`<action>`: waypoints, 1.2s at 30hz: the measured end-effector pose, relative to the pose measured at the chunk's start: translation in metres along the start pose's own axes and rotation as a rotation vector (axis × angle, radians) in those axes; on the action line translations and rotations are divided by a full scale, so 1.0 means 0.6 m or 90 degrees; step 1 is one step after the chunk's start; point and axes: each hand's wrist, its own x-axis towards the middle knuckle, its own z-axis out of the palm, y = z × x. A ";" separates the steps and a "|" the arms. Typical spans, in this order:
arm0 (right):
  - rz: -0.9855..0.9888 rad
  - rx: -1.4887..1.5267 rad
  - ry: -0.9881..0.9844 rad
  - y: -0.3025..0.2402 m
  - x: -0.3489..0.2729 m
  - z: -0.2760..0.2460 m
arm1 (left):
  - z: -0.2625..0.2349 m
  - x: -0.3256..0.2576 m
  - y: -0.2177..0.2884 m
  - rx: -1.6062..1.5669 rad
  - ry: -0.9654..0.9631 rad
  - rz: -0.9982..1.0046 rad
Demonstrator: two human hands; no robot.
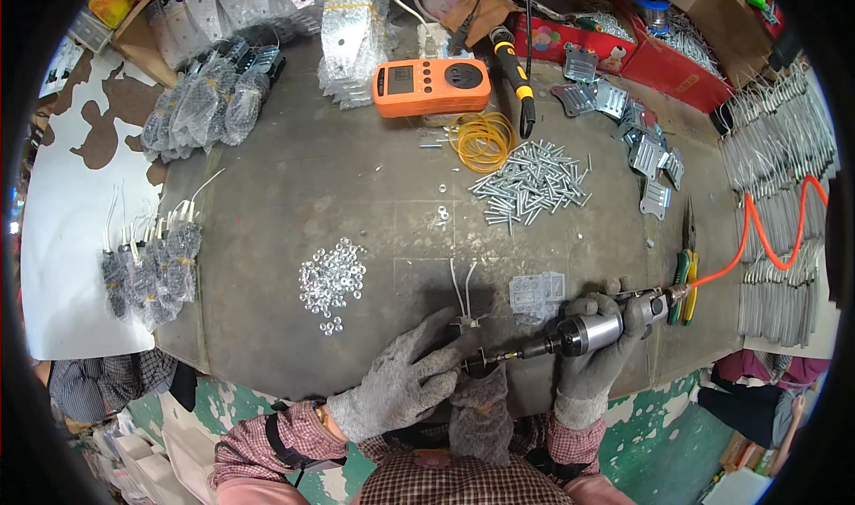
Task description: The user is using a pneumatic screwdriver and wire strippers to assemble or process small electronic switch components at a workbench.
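Note:
My right hand (590, 371), in a grey glove, grips a silver and black air screwdriver (595, 333), its bit pointing left. The bit's tip meets a small dark part near the table's front edge. My left hand (396, 385), also gloved, has its fingers closed over that wired part (465, 322), which has two white leads standing up. Bubble wrap (482, 416) hangs from the part toward my lap. The fingers hide much of the part. Just beyond the screwdriver lies a clear plastic piece (537, 293). Left of my hands is a pile of small nuts (334, 275).
Screws (534, 180) are heaped at the table's middle, beside yellow rubber bands (484, 142) and an orange meter (432, 86). Metal brackets (647, 156) and pliers (685, 273) lie right. An orange hose (746, 229) runs rightward. Wrapped wired parts (151, 273) sit left.

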 end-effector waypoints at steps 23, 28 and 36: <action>-0.012 -0.026 0.029 0.006 -0.005 0.008 | 0.005 -0.001 0.003 0.027 0.029 0.003; -0.008 -0.019 0.010 0.000 0.000 -0.008 | 0.007 -0.002 0.004 0.052 0.024 0.006; -0.022 -0.038 0.012 0.003 -0.006 0.000 | 0.009 -0.005 0.008 0.063 0.046 -0.005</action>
